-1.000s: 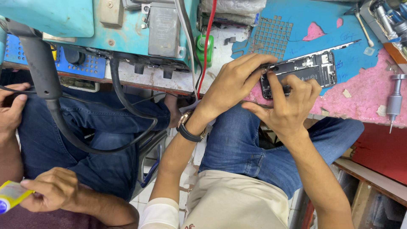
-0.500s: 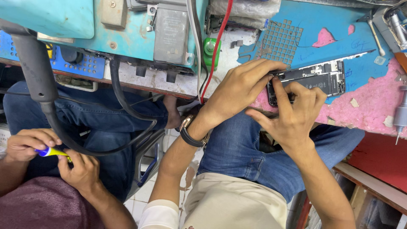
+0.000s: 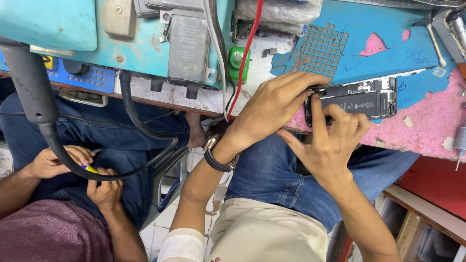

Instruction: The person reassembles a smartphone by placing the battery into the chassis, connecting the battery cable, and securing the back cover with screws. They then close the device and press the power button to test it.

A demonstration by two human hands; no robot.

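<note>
In the head view we see the left hand [image 3: 272, 109] bent over the near end of an opened phone [image 3: 357, 99], its fingertips pinched shut on a thin metal tool [image 3: 318, 89] that meets the phone's upper corner; the right hand [image 3: 330, 140] sits just below that pinch, index finger laid upright against the phone's end and the other fingers curled along its lower edge, closed on the phone to steady it; a dark wristwatch [image 3: 218, 157] circles the left wrist. The phone lies screen-off, its dark battery and boards exposed, on a worn blue and pink mat [image 3: 412, 126] that spreads out beyond the fingers; above the pinch a grey perforated grid [image 3: 323, 51] is set in the mat; to the left of the left hand a red wire [image 3: 245, 58] and a green bottle cap [image 3: 238, 60] hang by the bench edge [image 3: 160, 99]. Well apart, at the far left, another person's two hands [image 3: 73, 170] close on a small yellow object; a thick black hose [image 3: 97, 170] crosses in front of them.
</note>
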